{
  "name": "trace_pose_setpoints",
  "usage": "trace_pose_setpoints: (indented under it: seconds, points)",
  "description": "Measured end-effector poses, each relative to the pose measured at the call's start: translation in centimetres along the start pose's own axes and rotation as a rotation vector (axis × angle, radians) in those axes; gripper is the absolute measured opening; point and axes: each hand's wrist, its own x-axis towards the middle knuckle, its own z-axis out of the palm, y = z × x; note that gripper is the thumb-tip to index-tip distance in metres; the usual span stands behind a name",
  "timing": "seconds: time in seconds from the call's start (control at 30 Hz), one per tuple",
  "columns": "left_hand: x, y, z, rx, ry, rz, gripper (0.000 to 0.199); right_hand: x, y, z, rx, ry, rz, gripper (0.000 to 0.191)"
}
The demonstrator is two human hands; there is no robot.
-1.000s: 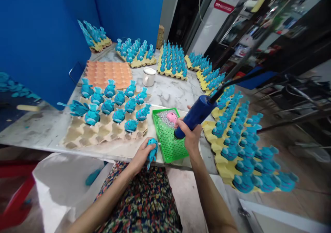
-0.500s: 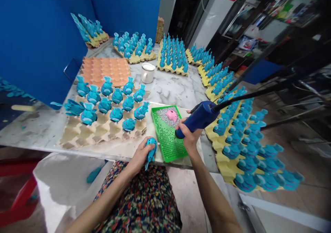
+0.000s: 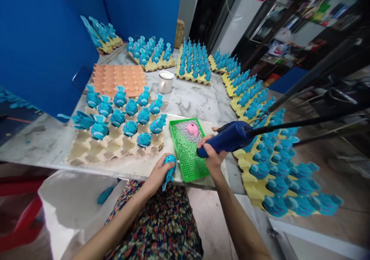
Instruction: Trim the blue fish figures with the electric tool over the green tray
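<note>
The person's 2 bare hands work at the near edge of a marble worktop (image 3: 196, 102). The left hand (image 3: 157, 171) holds a turquoise fish figure (image 3: 170, 170) just above the edge, its fingers (image 3: 162, 163) clamped around the body and its tail pointing down. The right hand (image 3: 212, 154) grips a blue pistol-grip tool (image 3: 228, 138), its fingers (image 3: 206, 141) curled together around the handle. A long black rod (image 3: 300, 124) runs from the tool's rear end out to the right. The tool's rounded front end points toward the fish figure and stays apart from it.

Between the hands sits a green perforated tray (image 3: 194, 171), with silver glitter (image 3: 185, 132) heaped at its far end and 1 small pink object (image 3: 192, 129) on top of the glitter. The right hand is directly over the tray's right edge.

Left of the tray, a tan egg tray (image 3: 86, 154) carries rows of turquoise fish figures (image 3: 130, 128). Yellow egg trays (image 3: 245, 187) with more figures stand along the right side and far end of the worktop. Near the far end are an orange egg tray (image 3: 118, 79) and 1 white mug (image 3: 165, 81). Blue walls (image 3: 43, 40) rise behind the left side. A floral skirt (image 3: 153, 225) shows below the worktop.
</note>
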Motion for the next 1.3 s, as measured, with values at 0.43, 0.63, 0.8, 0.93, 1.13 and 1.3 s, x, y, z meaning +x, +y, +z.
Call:
trace_pose_setpoints:
  seconds: [0.43,0.63,0.8,0.93,1.13,1.3]
  points:
    - [0.2,-1.2,0.4,0.000,0.003,0.069,0.018,-0.9,-3.7,4.5,0.166,-0.207,-0.034,0.009]
    - [0.0,-1.0,0.5,0.020,-0.001,0.064,0.018,-0.5,-3.1,5.4,0.107,-0.220,-0.016,0.012]
    - [0.0,-0.8,0.4,0.009,-0.031,0.028,0.020,0.5,-1.3,4.9,0.065,-0.074,0.070,0.025]
    - [0.1,-0.7,0.3,-0.012,-0.025,0.042,0.020,0.3,0.0,5.1,0.079,-0.096,0.065,0.038]
    - [0.1,-0.5,0.2,-0.049,-0.023,0.008,0.019,0.4,1.0,5.8,0.090,-0.127,0.062,0.035]
    - [0.3,-0.7,0.1,-0.061,-0.031,0.007,0.020,0.5,1.2,6.0,0.110,-0.118,0.074,0.037]
